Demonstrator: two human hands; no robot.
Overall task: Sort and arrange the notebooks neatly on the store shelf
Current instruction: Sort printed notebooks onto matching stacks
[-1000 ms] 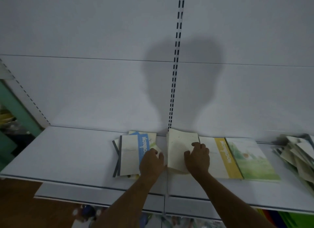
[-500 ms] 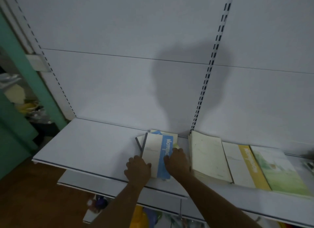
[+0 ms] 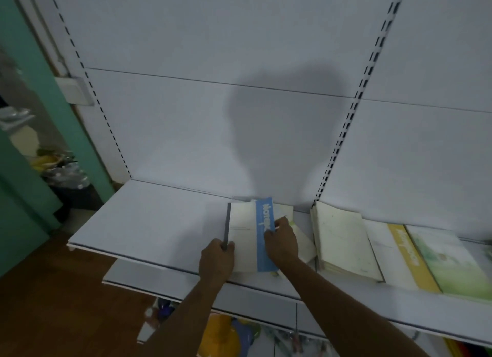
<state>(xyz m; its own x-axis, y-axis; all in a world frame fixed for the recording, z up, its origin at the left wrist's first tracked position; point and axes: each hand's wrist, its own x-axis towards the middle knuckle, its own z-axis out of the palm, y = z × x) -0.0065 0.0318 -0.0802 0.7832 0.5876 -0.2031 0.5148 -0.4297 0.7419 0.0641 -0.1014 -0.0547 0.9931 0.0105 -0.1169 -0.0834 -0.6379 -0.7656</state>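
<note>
blue-striped notebook (image 3: 251,236) flat on shelf (image 3: 149,223), left hand (image 3: 217,260) gripping its spine corner, right hand (image 3: 281,246) pinching its right edge

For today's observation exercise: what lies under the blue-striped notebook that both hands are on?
Under the blue-striped notebook, held by the left hand and right hand, more notebooks stick out at its right and far edges. Their count and covers are hidden.

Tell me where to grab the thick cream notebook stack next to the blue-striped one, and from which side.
Probably grip the cream stack at its near short edge, coming from the front of the shelf. It lies flat, its far end against the back panel, and neighbours sit close on both sides.
</note>
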